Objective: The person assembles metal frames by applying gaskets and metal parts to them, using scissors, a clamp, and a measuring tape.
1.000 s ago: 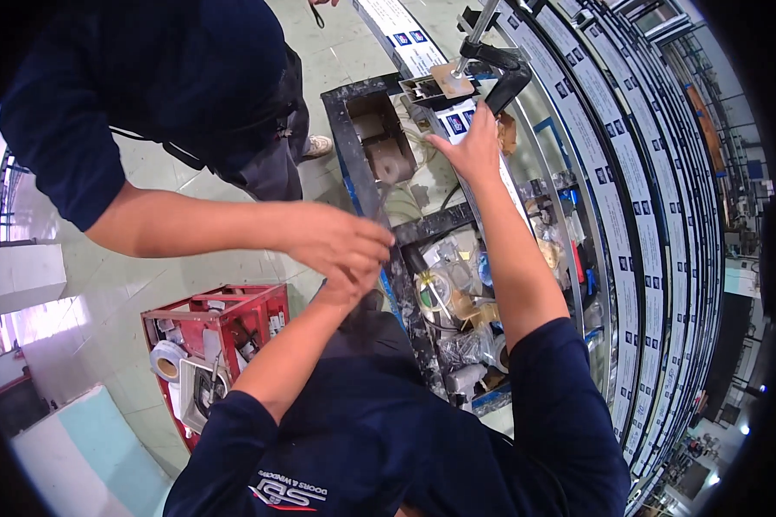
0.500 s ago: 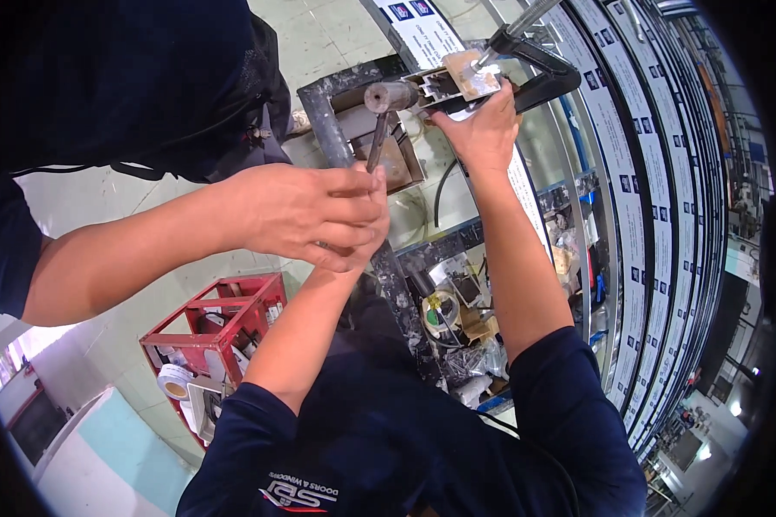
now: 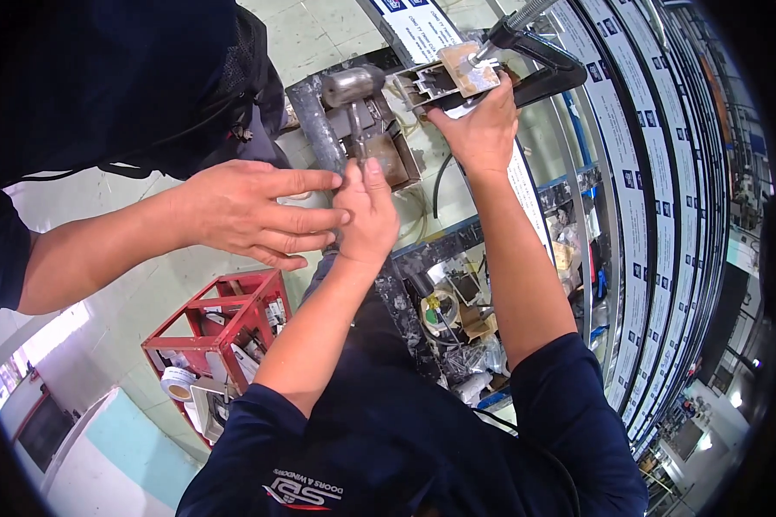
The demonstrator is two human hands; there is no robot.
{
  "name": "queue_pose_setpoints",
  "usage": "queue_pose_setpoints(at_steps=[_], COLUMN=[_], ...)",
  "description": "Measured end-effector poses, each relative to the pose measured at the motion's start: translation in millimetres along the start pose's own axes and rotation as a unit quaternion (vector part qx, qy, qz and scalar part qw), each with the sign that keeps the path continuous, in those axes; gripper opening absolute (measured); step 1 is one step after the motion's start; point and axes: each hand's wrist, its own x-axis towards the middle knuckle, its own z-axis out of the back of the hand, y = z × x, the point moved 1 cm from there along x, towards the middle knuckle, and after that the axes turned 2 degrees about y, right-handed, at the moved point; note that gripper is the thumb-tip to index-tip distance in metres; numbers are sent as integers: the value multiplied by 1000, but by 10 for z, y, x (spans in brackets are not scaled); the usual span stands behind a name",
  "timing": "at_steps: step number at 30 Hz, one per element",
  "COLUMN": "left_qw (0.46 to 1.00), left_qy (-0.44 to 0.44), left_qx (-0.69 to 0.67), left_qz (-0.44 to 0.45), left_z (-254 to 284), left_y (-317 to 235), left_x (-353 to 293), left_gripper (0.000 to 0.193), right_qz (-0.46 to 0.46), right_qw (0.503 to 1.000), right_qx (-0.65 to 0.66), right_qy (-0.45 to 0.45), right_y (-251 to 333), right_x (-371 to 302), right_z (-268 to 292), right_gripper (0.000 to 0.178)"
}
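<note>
My left hand (image 3: 371, 211) is closed round the handle of a hammer (image 3: 353, 84) with a thick cylindrical metal head, raised to the left of a hollow metal profile (image 3: 421, 89). The hammer head is apart from the profile. At the profile's end my right hand (image 3: 485, 127) grips it, thumb on the near side, most fingers hidden behind. Against that end a worn wooden block (image 3: 469, 71) is pressed by the screw of a black clamp (image 3: 547, 69). A co-worker's hand (image 3: 267, 211) reaches in from the left, its fingertips close beside my left hand.
Below the profile stands a dark paint-spattered frame (image 3: 319, 129) with an open metal box (image 3: 392, 164). A shelf of loose parts and plastic bags (image 3: 483, 353) lies nearer me. Long film-wrapped profiles (image 3: 647, 215) line the right. A red metal cart (image 3: 224, 319) stands at lower left.
My left hand has swung the hammer leftward, away from the profile. The co-worker's hand has shifted left, off my wrist area. My right hand has stayed nearly in place.
</note>
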Motion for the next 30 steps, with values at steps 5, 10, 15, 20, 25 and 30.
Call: queue_pose_setpoints(at_steps=[5,10,15,20,25,30], left_qw=[998,974,976,897,960,933], left_qy=[0,-19,81,99,145,216], left_qx=[52,204,95,256,87,-287], left_qz=[-47,-95,-177,-346,-225,-1], left_z=[-37,15,499,896,1153,1318], left_y=[-38,20,-77,-55,-159,-469], left_x=[-47,39,145,194,583,1171], left_gripper=[37,36,22,26,19,30], right_qz=[7,-15,-22,-3,5,-84], right_qw=[1000,999,999,999,999,976], right_qx=[5,28,32,18,49,200], right_qy=[-9,-2,1,-28,-12,12], right_y=[-20,117,47,-29,-21,116], right_x=[-36,54,26,4,80,217], right_z=[5,94,156,179,213,286], right_gripper=[128,127,129,134,136,143])
